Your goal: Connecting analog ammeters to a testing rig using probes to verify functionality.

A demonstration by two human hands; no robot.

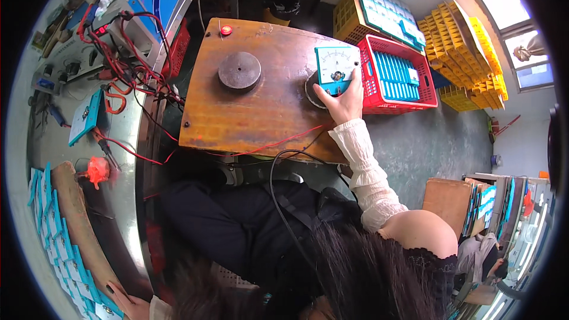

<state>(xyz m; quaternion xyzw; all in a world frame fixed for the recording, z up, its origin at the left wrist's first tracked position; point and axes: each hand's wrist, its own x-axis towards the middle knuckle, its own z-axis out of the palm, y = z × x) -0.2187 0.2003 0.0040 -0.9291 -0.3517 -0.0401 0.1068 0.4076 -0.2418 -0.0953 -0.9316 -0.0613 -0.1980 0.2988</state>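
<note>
My right hand [347,101] grips an analog panel meter [336,59] with a white dial and teal base. Its thumb lies along the lower edge and the fingers along the right side. The meter covers most of a dark round disc [312,92] on the wooden table [272,121]; I cannot tell whether it rests on it. Far down at the lower left, my left hand [131,305] lies with fingers stretched out at a brown board [80,219], beside a stack of teal-and-white meters [62,252]. It shows only in part and holds nothing visible.
Another heavy round disc [239,71] and a red button [226,30] are on the table. A red crate [398,106] of teal meters stands right, yellow crates [459,47] behind. On the left bench, red leads [133,71] run near a meter [86,117]. A black cable [272,184] crosses my lap.
</note>
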